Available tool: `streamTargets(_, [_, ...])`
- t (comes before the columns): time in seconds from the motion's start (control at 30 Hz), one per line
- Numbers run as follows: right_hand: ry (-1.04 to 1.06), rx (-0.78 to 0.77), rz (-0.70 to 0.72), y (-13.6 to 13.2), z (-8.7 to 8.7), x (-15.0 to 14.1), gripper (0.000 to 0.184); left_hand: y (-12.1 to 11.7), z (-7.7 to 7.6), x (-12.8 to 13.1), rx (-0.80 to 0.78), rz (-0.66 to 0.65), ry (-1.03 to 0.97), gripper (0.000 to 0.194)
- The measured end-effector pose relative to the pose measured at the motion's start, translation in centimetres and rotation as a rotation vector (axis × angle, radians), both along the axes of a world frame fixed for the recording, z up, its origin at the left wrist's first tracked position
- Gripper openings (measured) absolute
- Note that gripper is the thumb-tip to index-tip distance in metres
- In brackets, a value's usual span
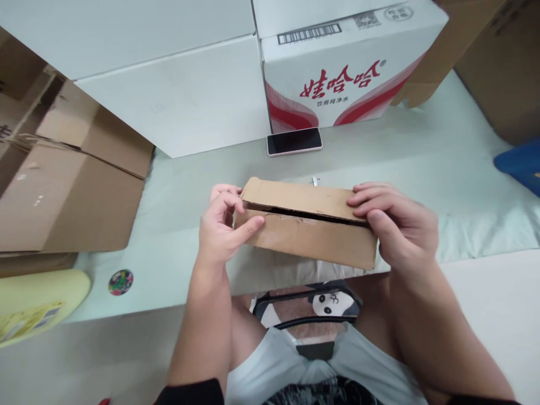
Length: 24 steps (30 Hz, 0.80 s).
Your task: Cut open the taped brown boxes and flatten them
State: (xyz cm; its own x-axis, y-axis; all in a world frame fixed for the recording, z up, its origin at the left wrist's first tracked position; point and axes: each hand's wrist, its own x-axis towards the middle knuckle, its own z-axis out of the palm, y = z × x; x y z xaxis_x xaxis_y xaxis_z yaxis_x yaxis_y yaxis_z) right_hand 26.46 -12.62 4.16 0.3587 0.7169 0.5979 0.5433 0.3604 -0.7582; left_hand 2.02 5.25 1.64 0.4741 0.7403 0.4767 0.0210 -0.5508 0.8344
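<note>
A small brown cardboard box is held up above the near edge of the covered table, with a dark gap running along between its two flaps. My left hand grips the box's left end, thumb on the near flap and fingers curled at the corner. On the right end, my right hand has its fingers over the far flap and its thumb near the gap. What lies inside the box is too dark to see. A small silvery thing shows just behind the box, mostly hidden.
Behind the box lies a phone before a white and red carton and a plain white carton. Large brown cartons stand at left, near a yellow container and a round sticker. Something blue is at right.
</note>
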Motion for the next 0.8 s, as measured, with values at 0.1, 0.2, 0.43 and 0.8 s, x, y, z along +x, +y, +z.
streamTargets(0.1, [-0.008, -0.003, 0.005, -0.02, 0.0, 0.03, 0.019, -0.07, 0.05, 0.02, 0.039, -0.007, 0.018, 0.04])
streamTargets(0.2, [-0.002, -0.005, 0.001, -0.03, 0.06, 0.0, 0.019, -0.11, 0.03, 0.09, 0.08, -0.019, 0.008, 0.034])
streamTargets(0.43, [-0.024, -0.021, 0.013, 0.13, 0.3, -0.04, 0.02, -0.13, 0.03, 0.07, 0.062, -0.048, 0.007, 0.029])
streamTargets(0.8, [-0.029, -0.03, 0.015, 0.1, 0.31, -0.06, 0.02, -0.09, 0.14, -0.14, 0.036, -0.061, 0.031, 0.026])
